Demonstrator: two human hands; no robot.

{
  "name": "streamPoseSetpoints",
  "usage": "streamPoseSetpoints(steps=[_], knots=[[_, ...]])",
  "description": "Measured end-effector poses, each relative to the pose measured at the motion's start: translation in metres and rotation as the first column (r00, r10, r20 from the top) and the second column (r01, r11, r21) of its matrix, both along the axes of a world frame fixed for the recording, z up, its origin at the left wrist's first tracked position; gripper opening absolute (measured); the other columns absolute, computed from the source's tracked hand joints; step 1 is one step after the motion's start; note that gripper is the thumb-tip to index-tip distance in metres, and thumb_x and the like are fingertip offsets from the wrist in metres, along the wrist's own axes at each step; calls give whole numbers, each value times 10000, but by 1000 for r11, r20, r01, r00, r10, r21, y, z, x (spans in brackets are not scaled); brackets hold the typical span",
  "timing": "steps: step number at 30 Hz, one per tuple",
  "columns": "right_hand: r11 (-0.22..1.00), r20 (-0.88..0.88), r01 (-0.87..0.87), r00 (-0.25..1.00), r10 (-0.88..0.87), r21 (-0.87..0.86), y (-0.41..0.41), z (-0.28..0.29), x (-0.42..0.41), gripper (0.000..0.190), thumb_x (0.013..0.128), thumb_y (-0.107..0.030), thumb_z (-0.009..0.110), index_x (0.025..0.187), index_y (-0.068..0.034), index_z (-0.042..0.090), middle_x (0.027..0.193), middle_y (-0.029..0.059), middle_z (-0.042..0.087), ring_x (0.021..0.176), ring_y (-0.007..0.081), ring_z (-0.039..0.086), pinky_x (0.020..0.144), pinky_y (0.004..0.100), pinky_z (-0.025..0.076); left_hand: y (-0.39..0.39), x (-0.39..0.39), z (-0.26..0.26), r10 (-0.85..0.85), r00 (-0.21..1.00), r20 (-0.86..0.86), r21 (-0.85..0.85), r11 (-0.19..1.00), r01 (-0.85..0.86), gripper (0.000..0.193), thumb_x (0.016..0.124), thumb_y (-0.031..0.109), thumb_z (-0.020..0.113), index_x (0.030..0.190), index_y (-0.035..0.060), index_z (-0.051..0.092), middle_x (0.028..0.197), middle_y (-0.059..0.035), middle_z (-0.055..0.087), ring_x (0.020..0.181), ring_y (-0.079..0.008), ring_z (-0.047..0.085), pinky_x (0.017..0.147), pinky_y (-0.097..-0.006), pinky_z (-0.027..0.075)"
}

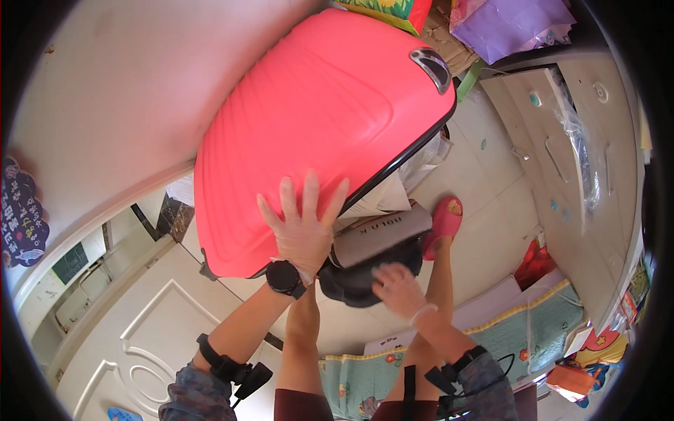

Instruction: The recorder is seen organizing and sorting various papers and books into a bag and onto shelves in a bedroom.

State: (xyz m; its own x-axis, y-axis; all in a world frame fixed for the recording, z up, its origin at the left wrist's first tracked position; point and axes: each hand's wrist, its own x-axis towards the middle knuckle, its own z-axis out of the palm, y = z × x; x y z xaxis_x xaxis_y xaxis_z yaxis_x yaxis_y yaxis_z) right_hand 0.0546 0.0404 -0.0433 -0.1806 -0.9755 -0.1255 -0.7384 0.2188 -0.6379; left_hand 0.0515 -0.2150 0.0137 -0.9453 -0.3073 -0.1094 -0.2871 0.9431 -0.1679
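Observation:
My left hand (305, 231), in a clear thin glove, lies flat with spread fingers on the ribbed shell of a pink hard-shell suitcase (295, 121). The suitcase leans at a tilt, with a black rim and a dark corner piece. Just right of its lower edge are a grey cylinder-shaped item (382, 237) bearing letters and a black bag (353, 287). Over the black bag's right side hovers my right hand (397, 289), also gloved and blurred, with loosely bent fingers and nothing seen in it. Papers (384, 197) and clear plastic (424, 160) show partly behind the suitcase.
A pale drawer cabinet (568, 142) stands on the right, plastic film hanging from it. A purple bag (511, 26) and a brown carton (447, 39) sit at the top. A white panelled door (152, 337) is lower left. My foot in a pink slipper (444, 226) rests on the tiles.

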Motion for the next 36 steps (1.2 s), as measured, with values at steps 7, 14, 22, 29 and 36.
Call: streamPoseSetpoints(steps=[7, 14, 22, 29, 36], knots=[[968, 449, -112, 894, 0, 223, 41, 73, 36, 211, 662, -220, 642, 833, -116, 573, 777, 37, 549, 835, 217, 558, 785, 372, 409, 55, 16, -17, -236, 950, 202, 603, 795, 69, 793, 745, 405, 664, 1430, 155, 351, 1489, -136, 263, 1363, -317, 248, 1114, -523, 162], [959, 553, -126, 832, -36, 252, 55, 119, 10, 202, 627, -217, 659, 789, -116, 593, 776, 41, 569, 804, 219, 570, 777, 358, 422, 67, 33, -54, -297, 775, 558, 631, 759, -163, 179, 819, 189, 532, 958, 77, 556, 864, -120, 653, 802, -313, 660, 642, -426, 521], [988, 766, -138, 641, 42, 61, 59, 260, -36, 222, 574, -223, 700, 660, -93, 541, 643, 40, 487, 655, 235, 539, 609, 353, 424, 75, -2, 124, -468, 823, 322, 924, 344, -166, 208, 721, 130, 574, 917, 60, 557, 814, -149, 633, 744, -325, 645, 619, -420, 502], [970, 844, -143, 480, 240, -195, 7, 449, -110, 385, 513, -403, 666, 669, -100, 488, 664, 81, 504, 670, 279, 542, 617, 399, 407, -17, -61, 365, 108, 845, 524, 846, 50, -531, 123, 783, 79, 637, 871, -5, 623, 658, -50, 577, 597, -95, 512, 565, -281, 442], [912, 677, -156, 624, 390, -380, -76, 530, -127, 297, 571, -312, 678, 635, -85, 497, 624, 107, 479, 610, 315, 517, 567, 398, 403, -103, -39, 459, 237, 971, 37, 793, 584, -173, 234, 823, 99, 622, 1048, 43, 652, 689, -142, 640, 550, -195, 596, 574, -313, 485]])
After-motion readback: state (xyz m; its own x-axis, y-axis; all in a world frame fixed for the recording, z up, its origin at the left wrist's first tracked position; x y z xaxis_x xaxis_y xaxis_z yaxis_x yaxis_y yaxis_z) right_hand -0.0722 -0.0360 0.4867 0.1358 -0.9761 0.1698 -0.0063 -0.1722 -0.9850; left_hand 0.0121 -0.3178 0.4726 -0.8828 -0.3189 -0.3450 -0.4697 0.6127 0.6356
